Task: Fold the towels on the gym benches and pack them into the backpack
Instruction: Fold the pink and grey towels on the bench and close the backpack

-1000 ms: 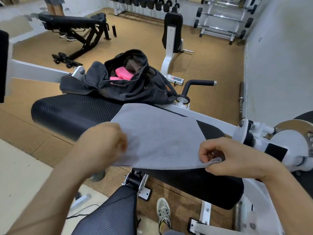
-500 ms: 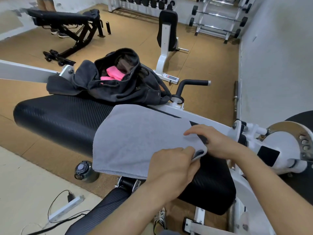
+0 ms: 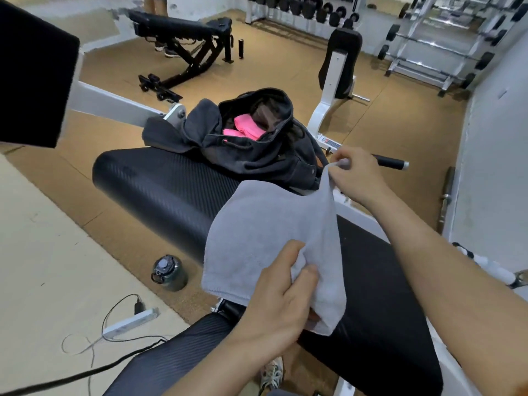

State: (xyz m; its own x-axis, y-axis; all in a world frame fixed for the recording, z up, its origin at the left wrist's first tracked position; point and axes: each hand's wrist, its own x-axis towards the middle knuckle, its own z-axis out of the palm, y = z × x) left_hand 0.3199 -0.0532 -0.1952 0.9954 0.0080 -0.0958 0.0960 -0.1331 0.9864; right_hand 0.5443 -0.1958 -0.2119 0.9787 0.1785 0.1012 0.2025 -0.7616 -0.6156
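From the head camera: a grey towel [image 3: 271,224] lies across the black padded counter [image 3: 160,181]. Its left part is spread on the pad and its near edge hangs over the counter's side. The left hand [image 3: 280,298] grips the near end of the towel, fingers curled into the bunched cloth with the thumb on top. The right hand [image 3: 351,172] pinches the far corner between thumb and fingertips and holds it raised off the pad, so the towel's right edge runs as a taut ridge between the two hands.

Just beyond the towel, at the far end of the same counter, sits a dark grey backpack [image 3: 251,155]. Its mouth gapes open and a pink towel [image 3: 245,127] shows inside. The raised corner is near the backpack's right side; I cannot tell whether they touch.

On the floor left of the counter stands a dark water bottle [image 3: 168,272], and nearer is a white power strip [image 3: 131,321] with a cable plugged in. Farther off stand a black incline bench [image 3: 177,27], a white-framed seat [image 3: 340,67] and a dumbbell rack [image 3: 308,7] along the far wall. A person's legs [image 3: 155,4] show behind the incline bench.
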